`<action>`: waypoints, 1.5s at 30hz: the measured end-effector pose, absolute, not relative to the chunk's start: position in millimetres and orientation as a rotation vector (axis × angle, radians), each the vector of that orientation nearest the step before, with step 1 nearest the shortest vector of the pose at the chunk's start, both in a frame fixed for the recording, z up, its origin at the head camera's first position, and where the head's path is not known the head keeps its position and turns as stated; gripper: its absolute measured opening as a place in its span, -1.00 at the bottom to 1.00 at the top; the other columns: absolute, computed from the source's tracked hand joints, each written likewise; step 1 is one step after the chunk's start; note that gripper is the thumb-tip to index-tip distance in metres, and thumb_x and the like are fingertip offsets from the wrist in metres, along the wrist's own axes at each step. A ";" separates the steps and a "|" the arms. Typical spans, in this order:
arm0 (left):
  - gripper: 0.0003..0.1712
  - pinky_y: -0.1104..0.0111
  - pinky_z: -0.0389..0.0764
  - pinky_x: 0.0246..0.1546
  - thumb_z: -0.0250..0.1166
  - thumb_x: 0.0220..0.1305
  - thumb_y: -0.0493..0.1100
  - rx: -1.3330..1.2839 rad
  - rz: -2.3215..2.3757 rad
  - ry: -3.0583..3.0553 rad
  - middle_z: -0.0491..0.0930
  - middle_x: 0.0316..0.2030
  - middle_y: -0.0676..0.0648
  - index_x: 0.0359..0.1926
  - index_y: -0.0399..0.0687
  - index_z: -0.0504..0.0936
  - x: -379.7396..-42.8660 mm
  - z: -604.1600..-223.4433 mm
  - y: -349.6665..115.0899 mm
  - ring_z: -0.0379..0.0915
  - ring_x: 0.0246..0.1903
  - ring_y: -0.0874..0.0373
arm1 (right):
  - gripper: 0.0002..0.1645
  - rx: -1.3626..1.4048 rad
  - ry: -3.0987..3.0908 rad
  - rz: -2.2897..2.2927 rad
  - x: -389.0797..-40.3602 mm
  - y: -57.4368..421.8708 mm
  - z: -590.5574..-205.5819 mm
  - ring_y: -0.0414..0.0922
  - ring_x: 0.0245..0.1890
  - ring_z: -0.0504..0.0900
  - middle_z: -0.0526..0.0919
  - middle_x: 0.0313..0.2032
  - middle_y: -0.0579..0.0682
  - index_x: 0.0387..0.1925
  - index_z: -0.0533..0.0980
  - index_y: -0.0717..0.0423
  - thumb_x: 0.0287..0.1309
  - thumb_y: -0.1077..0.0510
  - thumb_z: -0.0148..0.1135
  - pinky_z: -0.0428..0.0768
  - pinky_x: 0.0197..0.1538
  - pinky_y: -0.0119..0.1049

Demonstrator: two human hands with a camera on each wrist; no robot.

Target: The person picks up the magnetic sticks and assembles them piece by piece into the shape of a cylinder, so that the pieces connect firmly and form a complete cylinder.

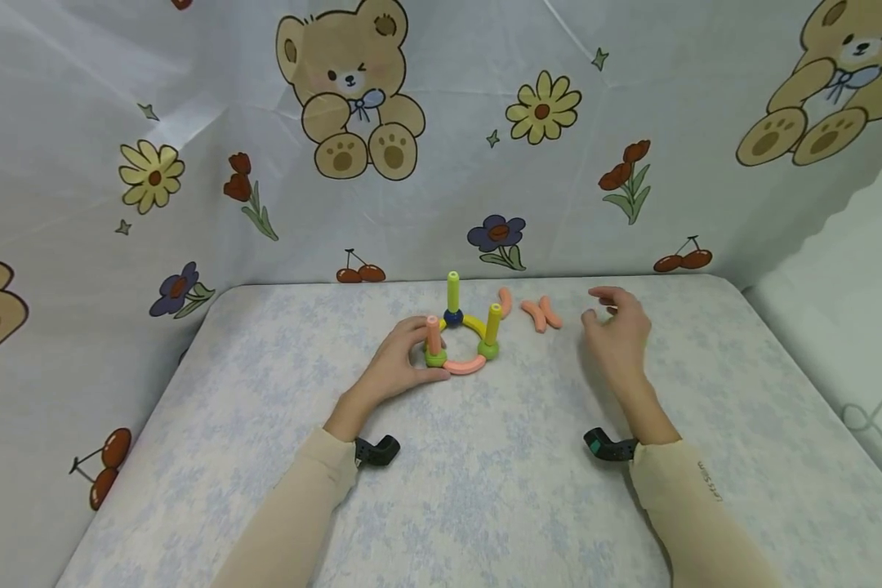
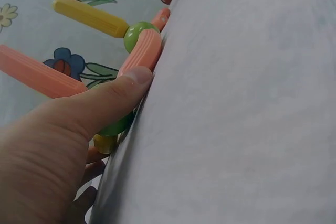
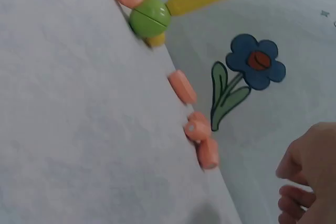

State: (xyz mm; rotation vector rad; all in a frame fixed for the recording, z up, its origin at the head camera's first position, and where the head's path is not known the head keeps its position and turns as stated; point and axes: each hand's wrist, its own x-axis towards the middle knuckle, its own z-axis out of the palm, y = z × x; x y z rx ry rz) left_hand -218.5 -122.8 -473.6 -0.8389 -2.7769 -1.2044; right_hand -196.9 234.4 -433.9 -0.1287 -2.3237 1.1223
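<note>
A small ring of plastic building rods lies on the table, with yellow and pink curved rods (image 1: 465, 367) joined by ball connectors. A pink rod (image 1: 433, 333) and a yellow rod (image 1: 493, 323) rise from green balls (image 1: 488, 349); a yellow-green rod (image 1: 452, 291) stands on a dark blue ball (image 1: 452, 317). My left hand (image 1: 395, 366) grips the ring's left side, thumb along the front pink curve (image 2: 145, 51), fingers behind the upright pink rod. Held above the table at the right, my right hand (image 1: 621, 333) is empty, its fingers loosely bent.
Three loose pink curved rods lie between the ring and my right hand: one (image 1: 505, 301) near the ring, two (image 1: 535, 315) touching farther right. A patterned cloth (image 1: 441, 220) with bears and flowers hangs behind the table's far edge. A cord (image 1: 869, 420) is beyond the right edge.
</note>
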 end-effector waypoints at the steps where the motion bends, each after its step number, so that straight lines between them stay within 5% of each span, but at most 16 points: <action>1: -0.57 0.00 0.20 0.56 0.66 0.10 0.13 -0.831 -1.208 -2.777 0.43 0.42 0.07 -0.05 0.22 0.73 -218.1 -473.7 -122.7 0.16 0.55 0.04 | -0.53 -0.168 -2.349 1.081 -197.7 242.3 -434.5 0.33 0.15 0.52 0.61 0.09 0.40 0.17 0.59 0.37 0.22 0.41 0.12 0.44 0.28 0.19; 7: -0.57 -0.04 0.21 0.55 0.66 0.09 0.14 -0.797 -1.198 -2.789 0.42 0.44 0.05 -0.06 0.23 0.73 -217.7 -473.0 -122.2 0.17 0.56 0.03 | -0.35 -0.419 -2.522 1.016 -195.2 274.4 -424.5 0.45 0.26 0.34 0.47 0.27 0.50 0.39 0.44 0.39 0.24 0.37 0.02 0.34 0.24 0.30; 12: -0.55 -0.03 0.22 0.55 0.66 0.08 0.17 -0.801 -1.196 -2.790 0.41 0.45 0.05 -0.05 0.23 0.73 -218.2 -471.3 -121.8 0.17 0.55 0.04 | -0.28 -0.586 -2.749 0.990 -191.0 298.8 -415.2 0.46 0.32 0.35 0.41 0.32 0.54 0.46 0.29 0.46 0.42 0.10 0.07 0.36 0.34 0.30; 29: -0.55 -0.05 0.25 0.52 0.68 0.06 0.16 -0.789 -1.255 -2.768 0.45 0.41 0.05 -0.07 0.23 0.74 -215.9 -470.7 -123.9 0.22 0.52 0.04 | -0.32 -0.503 -3.086 0.762 -181.9 324.5 -401.0 0.50 0.13 0.39 0.53 0.06 0.52 0.08 0.50 0.55 0.37 -0.07 0.25 0.54 0.07 0.29; 35: -0.50 -0.04 0.34 0.44 0.73 -0.08 0.24 -0.812 -1.236 -2.775 0.46 0.30 0.07 -0.14 0.35 0.72 -215.5 -472.1 -124.4 0.24 0.41 0.06 | -0.32 -0.403 -2.737 0.973 -178.3 301.2 -392.8 0.35 0.12 0.46 0.64 -0.02 0.42 0.07 0.56 0.44 0.41 -0.17 0.31 0.16 0.37 0.36; 38: -0.49 -0.04 0.35 0.44 0.74 -0.12 0.24 -0.844 -1.221 -2.784 0.43 0.33 0.08 -0.15 0.39 0.70 -216.2 -472.9 -125.3 0.22 0.42 0.06 | -0.33 -0.315 -2.609 1.051 -178.3 276.9 -386.2 0.20 0.03 0.60 0.72 -0.06 0.34 0.01 0.64 0.31 0.35 -0.26 0.36 0.28 0.35 0.23; 41: -0.48 -0.06 0.31 0.47 0.74 -0.09 0.22 -0.878 -1.228 -2.804 0.39 0.41 0.08 -0.10 0.37 0.72 -216.8 -472.4 -127.1 0.18 0.48 0.06 | -0.36 -0.225 -2.513 1.147 -177.4 248.6 -380.2 -0.07 -0.03 0.66 0.78 -0.08 0.21 -0.01 0.70 0.19 0.27 -0.30 0.43 0.52 0.11 -0.13; 45: -0.39 -0.11 0.24 0.52 0.74 -0.06 0.15 -0.924 -1.277 -2.828 0.34 0.49 0.05 0.05 0.27 0.75 -216.6 -469.2 -129.6 0.12 0.55 0.03 | -0.51 -0.046 -2.342 1.348 -173.5 213.0 -375.9 -0.36 -0.07 0.66 0.77 -0.07 0.09 -0.01 0.73 0.15 0.23 -0.14 0.53 0.57 -0.08 -0.50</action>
